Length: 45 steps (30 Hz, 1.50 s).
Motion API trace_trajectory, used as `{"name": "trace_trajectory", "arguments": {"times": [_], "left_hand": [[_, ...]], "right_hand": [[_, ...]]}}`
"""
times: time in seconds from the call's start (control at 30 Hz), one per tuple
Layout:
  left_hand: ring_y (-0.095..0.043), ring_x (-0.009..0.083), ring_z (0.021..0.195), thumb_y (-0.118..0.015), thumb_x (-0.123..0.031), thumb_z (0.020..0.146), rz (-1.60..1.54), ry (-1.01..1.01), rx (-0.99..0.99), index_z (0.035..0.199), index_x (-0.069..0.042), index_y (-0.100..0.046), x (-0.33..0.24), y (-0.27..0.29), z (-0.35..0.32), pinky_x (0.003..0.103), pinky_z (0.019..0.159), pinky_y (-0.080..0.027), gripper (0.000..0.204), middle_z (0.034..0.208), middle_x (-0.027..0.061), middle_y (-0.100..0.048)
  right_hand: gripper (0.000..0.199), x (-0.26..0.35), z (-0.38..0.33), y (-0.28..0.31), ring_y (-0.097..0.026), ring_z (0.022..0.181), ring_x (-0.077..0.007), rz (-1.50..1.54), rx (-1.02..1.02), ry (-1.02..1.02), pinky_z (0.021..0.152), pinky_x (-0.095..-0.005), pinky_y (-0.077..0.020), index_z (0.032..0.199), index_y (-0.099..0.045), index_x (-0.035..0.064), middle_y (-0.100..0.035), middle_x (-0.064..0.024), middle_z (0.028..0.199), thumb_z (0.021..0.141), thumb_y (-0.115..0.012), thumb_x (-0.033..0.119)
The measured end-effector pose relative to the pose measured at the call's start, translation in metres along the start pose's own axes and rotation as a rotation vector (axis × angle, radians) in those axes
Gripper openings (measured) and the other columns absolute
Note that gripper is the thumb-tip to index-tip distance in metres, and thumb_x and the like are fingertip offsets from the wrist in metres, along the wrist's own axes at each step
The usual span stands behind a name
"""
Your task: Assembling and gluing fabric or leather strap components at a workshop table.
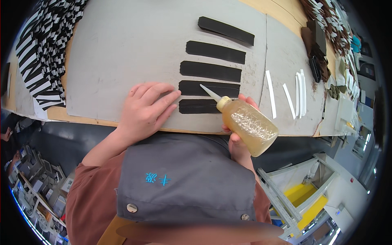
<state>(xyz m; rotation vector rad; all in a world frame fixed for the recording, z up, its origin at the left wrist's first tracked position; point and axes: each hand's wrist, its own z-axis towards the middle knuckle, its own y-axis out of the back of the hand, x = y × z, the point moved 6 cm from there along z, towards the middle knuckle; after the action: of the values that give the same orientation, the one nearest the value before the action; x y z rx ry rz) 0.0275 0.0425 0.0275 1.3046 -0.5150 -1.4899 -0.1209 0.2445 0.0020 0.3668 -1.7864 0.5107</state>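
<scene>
Several black strips, each with one end cut to angled corners, lie in a column on the grey board [122, 53]. My right hand [240, 143] is wrapped round a translucent squeeze bottle [252, 127] of yellowish liquid, tilted so its pale pointed nozzle reaches over the second-nearest strip [191, 88]. A thin line shows along that strip; whether the tip touches it I cannot tell. The bottle partly covers the nearest strip [196, 106]. Bare and loosely stretched out, my left hand [149, 105] rests on the board, its index fingertip at the left ends of these two strips.
Narrow white strips [301, 94] lie on the right of the board. A dense pile of black-and-white pieces [45, 53] covers the left side of the table. Dark brown pieces [316, 45] and more stacked strips sit at the far right. The table's front edge runs close to my apron.
</scene>
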Motion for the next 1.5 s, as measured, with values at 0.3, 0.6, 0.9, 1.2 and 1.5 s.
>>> {"name": "trace_trajectory", "arguments": {"times": [0.3,0.6,0.9,1.2,1.5], "left_hand": [[-0.063,0.0222,0.107,-0.076,-0.013,0.084,0.003,-0.001,0.011,0.115,-0.013,-0.074,-0.001,0.0,0.001,0.037,0.09,-0.045,0.031,0.116,0.0003,-0.066],[-0.063,0.0248,0.11,-0.074,-0.011,0.086,-0.03,0.008,0.031,0.116,-0.011,-0.074,0.0,-0.001,0.001,0.039,0.094,-0.046,0.03,0.117,0.0028,-0.067],[-0.062,0.0215,0.107,-0.076,-0.012,0.085,-0.01,-0.017,-0.007,0.117,-0.013,-0.073,-0.002,-0.005,0.002,0.038,0.091,-0.045,0.031,0.116,-0.0007,-0.066],[-0.063,0.0216,0.106,-0.075,-0.011,0.086,0.016,-0.012,0.0,0.113,-0.012,-0.075,-0.005,-0.001,0.004,0.038,0.09,-0.046,0.027,0.114,-0.0001,-0.067],[-0.064,0.0184,0.101,-0.075,-0.012,0.086,0.034,-0.011,-0.016,0.109,-0.013,-0.075,0.0,0.002,0.002,0.035,0.084,-0.046,0.023,0.11,-0.0022,-0.067]], "right_hand": [[0.111,-0.007,0.008,-0.029,-0.056,0.13,-0.0213,-0.102,0.312,0.127,0.108,-0.0341,-0.0477,0.148,-0.047,-0.0002,-0.055,-0.0131,0.145,0.059,-0.102,0.038],[0.112,0.016,-0.001,-0.005,-0.056,0.13,-0.022,-0.423,0.317,0.3,0.109,-0.0344,-0.047,0.147,-0.049,0.0002,-0.058,-0.013,0.141,0.056,-0.103,0.038],[0.121,0.018,-0.011,0.065,-0.061,0.116,-0.0197,-0.25,-0.163,0.203,0.082,-0.0281,-0.0529,0.151,-0.04,0.0029,-0.051,-0.0125,0.149,0.06,-0.092,0.064],[0.12,0.021,-0.013,0.07,-0.065,0.107,-0.0155,-0.18,-0.2,0.186,0.067,-0.0215,-0.0564,0.153,-0.039,0.0058,-0.051,-0.0113,0.151,0.063,-0.091,0.064],[0.12,0.009,-0.006,0.028,-0.065,0.109,-0.0172,-0.016,-0.068,0.027,0.065,-0.0223,-0.0568,0.152,-0.04,0.0041,-0.051,-0.0139,0.15,0.061,-0.093,0.061]]}}
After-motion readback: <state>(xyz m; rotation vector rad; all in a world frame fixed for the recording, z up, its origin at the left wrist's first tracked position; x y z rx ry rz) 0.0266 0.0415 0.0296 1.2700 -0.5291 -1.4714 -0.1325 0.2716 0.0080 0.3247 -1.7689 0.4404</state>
